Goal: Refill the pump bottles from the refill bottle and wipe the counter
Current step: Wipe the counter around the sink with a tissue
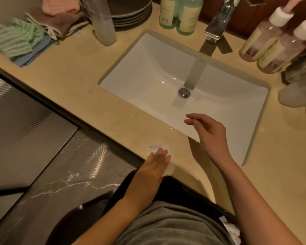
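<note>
Left hand flat on tissue, counter edge | right hand relaxed, empty, near

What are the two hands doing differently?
The left hand lies flat with straight fingers and presses a white paper wad onto the counter. The right hand holds nothing, and its fingers are loosely bent. The left hand is at the counter's front edge, while the right hand is over the near rim of the sink. Both hands are bare.
</note>
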Available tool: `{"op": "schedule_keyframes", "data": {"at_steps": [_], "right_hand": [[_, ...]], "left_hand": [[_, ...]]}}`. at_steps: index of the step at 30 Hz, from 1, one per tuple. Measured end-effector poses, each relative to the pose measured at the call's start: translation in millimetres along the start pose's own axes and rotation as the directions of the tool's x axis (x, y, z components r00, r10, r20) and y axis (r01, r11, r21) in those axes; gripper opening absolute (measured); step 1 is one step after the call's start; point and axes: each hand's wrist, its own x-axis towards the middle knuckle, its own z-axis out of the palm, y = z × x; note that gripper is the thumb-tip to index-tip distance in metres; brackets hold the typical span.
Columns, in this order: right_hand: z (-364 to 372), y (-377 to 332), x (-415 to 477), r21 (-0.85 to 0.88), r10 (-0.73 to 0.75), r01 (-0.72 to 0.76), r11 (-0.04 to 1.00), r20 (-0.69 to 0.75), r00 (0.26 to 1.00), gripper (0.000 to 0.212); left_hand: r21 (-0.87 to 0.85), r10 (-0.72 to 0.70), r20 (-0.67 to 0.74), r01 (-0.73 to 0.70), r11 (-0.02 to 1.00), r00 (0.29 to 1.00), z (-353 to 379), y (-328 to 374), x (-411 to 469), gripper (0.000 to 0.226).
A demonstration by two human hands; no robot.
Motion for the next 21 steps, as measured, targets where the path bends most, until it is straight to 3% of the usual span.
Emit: {"op": "schedule_keyframes", "data": {"at_steps": [3,9,11,13,15,17,19,21], "right_hand": [[-7.5,3.3,0.9,0.02,-0.003,0.003,1.0,0.001,1.0,0.024],[-18.8,7.7,2.1,0.071,-0.001,0.001,0.997,-0.004,1.0,0.023],[-21.4,9.4,2.9,0.087,0.003,-0.002,0.996,-0.008,1.0,0.024],[-26.8,9.9,3.9,0.11,0.005,-0.003,0.994,-0.024,1.0,0.024],[-35.1,9.0,5.0,0.13,0.006,0.0,0.991,-0.05,0.999,0.024],[-43.5,8.1,5.0,0.14,0.007,0.005,0.99,-0.086,0.996,0.023],[-52.6,9.3,3.6,0.152,0.008,0.011,0.988,-0.123,0.992,0.022],[-59.0,12.4,1.7,0.157,0.021,0.003,0.988,-0.147,0.989,0.022]], "left_hand": [[0.045,0.143,0.099,-0.148,0.988,0.985,6.7,3.5,0.4,0.047],[-0.046,0.277,0.3,-0.277,0.96,0.913,11.2,16.7,15.0,0.043],[-0.154,0.185,0.334,-0.14,0.978,0.924,6.2,24.6,21.1,0.041],[-0.325,0.042,0.367,0.086,0.942,0.929,1.5,32.1,25.9,0.035],[-0.56,-0.094,0.37,0.302,0.772,0.924,-9.7,46.9,33.0,0.027],[-0.656,-0.332,0.253,0.413,0.631,0.909,-25.2,47.3,45.0,0.031],[-0.638,-0.527,0.055,0.436,0.635,0.848,-45.8,40.2,58.5,0.033],[-0.662,-0.602,-0.124,0.386,0.643,0.789,-68.4,27.5,70.8,0.03]]}}
